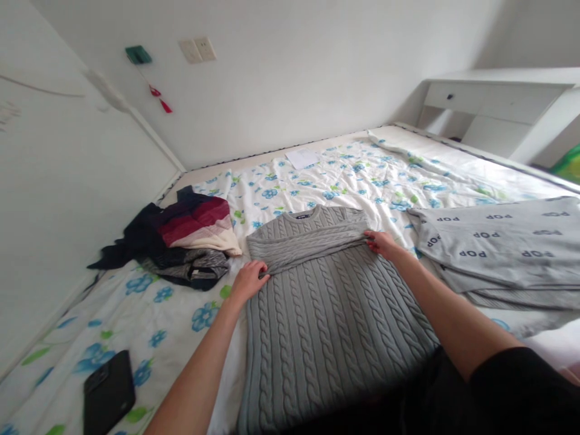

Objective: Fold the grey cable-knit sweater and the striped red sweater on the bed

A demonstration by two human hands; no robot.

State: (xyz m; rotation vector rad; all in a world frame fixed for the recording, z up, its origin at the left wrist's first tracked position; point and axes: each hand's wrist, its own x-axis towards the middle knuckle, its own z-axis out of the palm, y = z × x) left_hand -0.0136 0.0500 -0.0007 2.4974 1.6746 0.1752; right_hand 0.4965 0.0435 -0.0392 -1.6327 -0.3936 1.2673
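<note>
Flower-printed bedsheet [176,344], bounded on the far side by a white wall [294,78]. Near center, a gray cable-knit sweater [326,320] lies flat, collar far, sleeves [308,244] folded across the chest. Left hand [248,281] pinches the fold's left end; right hand [383,244] pinches its right end. Left: clothes pile [199,226] and, nearer, black phone [109,393]. Right: gray "POP" garment [498,241].

Soft, even light is brightening the wall [294,90], while grey shadow is dulling its corner toward two o'clock. Wide-angle distortion is stretching the desk [484,109] just below. Blur is softening the sweater [335,326] along its six o'clock edge; the black sleeve [521,386] near four is showing little detail.
</note>
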